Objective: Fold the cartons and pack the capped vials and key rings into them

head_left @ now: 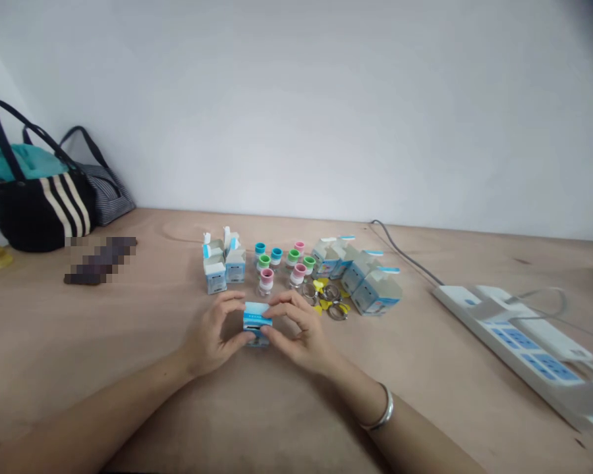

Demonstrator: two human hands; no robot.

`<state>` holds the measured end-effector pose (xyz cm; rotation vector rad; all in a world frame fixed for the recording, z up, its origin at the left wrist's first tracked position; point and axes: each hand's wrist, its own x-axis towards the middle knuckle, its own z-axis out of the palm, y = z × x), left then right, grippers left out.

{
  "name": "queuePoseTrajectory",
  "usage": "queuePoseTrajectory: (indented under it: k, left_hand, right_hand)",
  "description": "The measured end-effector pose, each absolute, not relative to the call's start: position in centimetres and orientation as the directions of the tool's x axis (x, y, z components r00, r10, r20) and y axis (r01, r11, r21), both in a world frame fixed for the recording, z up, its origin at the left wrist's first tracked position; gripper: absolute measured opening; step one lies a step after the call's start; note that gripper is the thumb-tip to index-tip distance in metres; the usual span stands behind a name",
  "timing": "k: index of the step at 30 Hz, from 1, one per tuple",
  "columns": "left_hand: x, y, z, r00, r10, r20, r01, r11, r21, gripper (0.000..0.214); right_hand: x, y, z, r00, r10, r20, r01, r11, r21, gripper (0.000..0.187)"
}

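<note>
A small blue-and-white carton (257, 318) stands on the table between my two hands, its top flap lying nearly flat. My left hand (216, 332) grips its left side, thumb at the front and fingers at the back. On the right side, my right hand (300, 331) has its thumb and fingers on the top and front edge. Just beyond stand several small clear bottles (266, 282) with pink, green and blue tops. Metal rings with yellow tags (332, 301) lie right of the bottles. What the carton holds is hidden.
Open small cartons (216, 273) stand at the back left, and more open cartons (375, 289) at the right. A white power strip (518, 349) with a grey cable (405, 249) takes up the right side. Bags (44, 204) and a pixelated dark object (101, 262) lie left.
</note>
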<state>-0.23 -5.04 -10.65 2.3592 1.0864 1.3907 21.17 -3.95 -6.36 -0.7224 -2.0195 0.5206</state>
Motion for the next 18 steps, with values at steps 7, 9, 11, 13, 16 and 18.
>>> queuePoseTrajectory:
  k: [7,9,11,13,16,18]
  left_hand:
    - [0.1,-5.0,-10.6,0.410,0.649,0.641,0.471,-0.753,0.460,0.030]
    - [0.1,-4.9,-10.4,0.425,0.647,0.633,0.490,-0.753,0.440,0.029]
    - [-0.3,-4.8,-9.5,0.466,0.643,0.607,0.515,-0.756,0.404,0.030]
    - [-1.4,-4.8,-7.9,0.543,0.648,0.534,0.527,-0.758,0.384,0.031]
    - [-4.7,-4.8,-5.0,0.609,0.720,0.331,0.582,-0.690,0.431,0.023]
    - [-7.6,-4.4,-3.7,0.558,0.809,0.186,0.668,-0.570,0.478,0.020]
  right_hand:
    - [21.6,-4.0,-5.9,-0.566,0.556,0.609,0.333,0.830,-0.448,0.011]
    - [21.8,-4.0,-5.8,-0.601,0.523,0.604,0.349,0.852,-0.391,0.015]
    - [22.0,-3.9,-5.8,-0.623,0.503,0.599,0.362,0.864,-0.349,0.026]
    - [22.2,-3.8,-6.0,-0.620,0.516,0.592,0.380,0.857,-0.348,0.034]
    - [22.3,-3.6,-6.5,-0.601,0.558,0.572,0.404,0.830,-0.385,0.029]
    - [22.3,-3.5,-6.7,-0.601,0.572,0.558,0.415,0.820,-0.394,0.024]
